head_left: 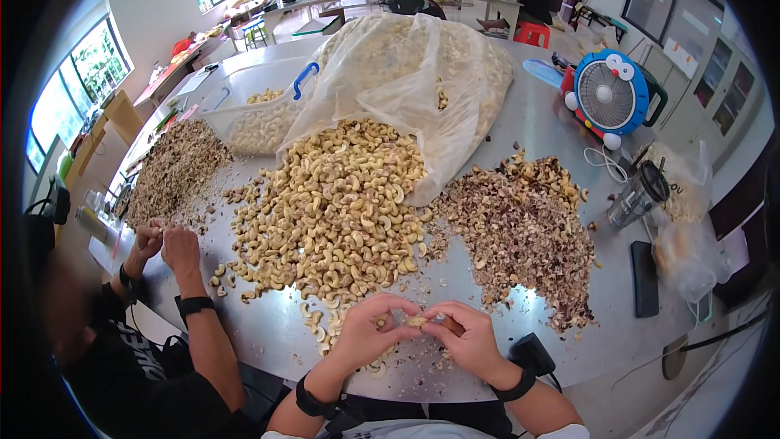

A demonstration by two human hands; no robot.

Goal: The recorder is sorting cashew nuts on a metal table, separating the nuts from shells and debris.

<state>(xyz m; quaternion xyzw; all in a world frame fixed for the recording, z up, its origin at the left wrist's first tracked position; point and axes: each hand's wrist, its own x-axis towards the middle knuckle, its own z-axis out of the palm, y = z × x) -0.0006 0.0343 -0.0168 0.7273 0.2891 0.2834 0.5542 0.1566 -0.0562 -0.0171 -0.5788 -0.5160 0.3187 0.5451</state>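
Observation:
My left hand (pixel 373 330) pinches a cashew kernel (pixel 417 321) between thumb and forefinger, just above the table's near edge. Against the other end of that kernel are the fingertips of my right hand (pixel 468 334). A small brown tool handle (pixel 452 325) shows in the right hand's grip; its working end is hidden or too small to make out. Beyond both hands spreads a big heap of cashew kernels (pixel 341 213), pale with reddish skin patches. A looser cluster of paler kernels (pixel 323 326) lies next to my left hand.
A pile of skin flakes (pixel 524 231) lies right, another (pixel 177 171) far left. Behind are a plastic sack (pixel 420 67) and a clear bin (pixel 259 128). A fan (pixel 604 94), tumbler (pixel 637 195) and phone (pixel 644 279) stand or lie right. A co-worker's hands (pixel 177 247) work at left.

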